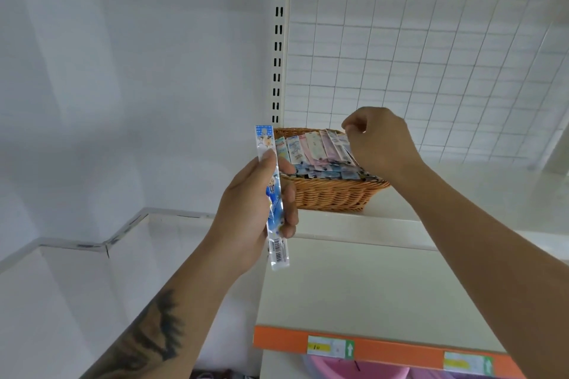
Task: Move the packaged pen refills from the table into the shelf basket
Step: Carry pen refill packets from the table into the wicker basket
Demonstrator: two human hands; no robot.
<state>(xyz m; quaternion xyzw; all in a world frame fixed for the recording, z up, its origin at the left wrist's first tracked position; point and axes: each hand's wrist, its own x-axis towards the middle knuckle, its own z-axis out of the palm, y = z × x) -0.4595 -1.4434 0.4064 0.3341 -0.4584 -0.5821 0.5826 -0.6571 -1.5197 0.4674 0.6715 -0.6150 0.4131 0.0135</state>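
A wicker basket (pixel 331 195) stands on the white shelf and holds several packaged pen refills (pixel 314 149) leaning in a row. My left hand (pixel 252 209) grips one long blue-and-white refill pack (pixel 275 203) upright, just left of the basket. My right hand (pixel 380 141) is over the basket's right side, its fingertips pinching the top of a refill pack (pixel 338 140) at the right end of the row.
The white shelf (pixel 354 283) has an orange price strip (pixel 385 349) along its front edge. A slotted upright (pixel 278 37) and a wire grid panel (pixel 431 55) stand behind the basket. Something pink (pixel 354 371) lies below the shelf.
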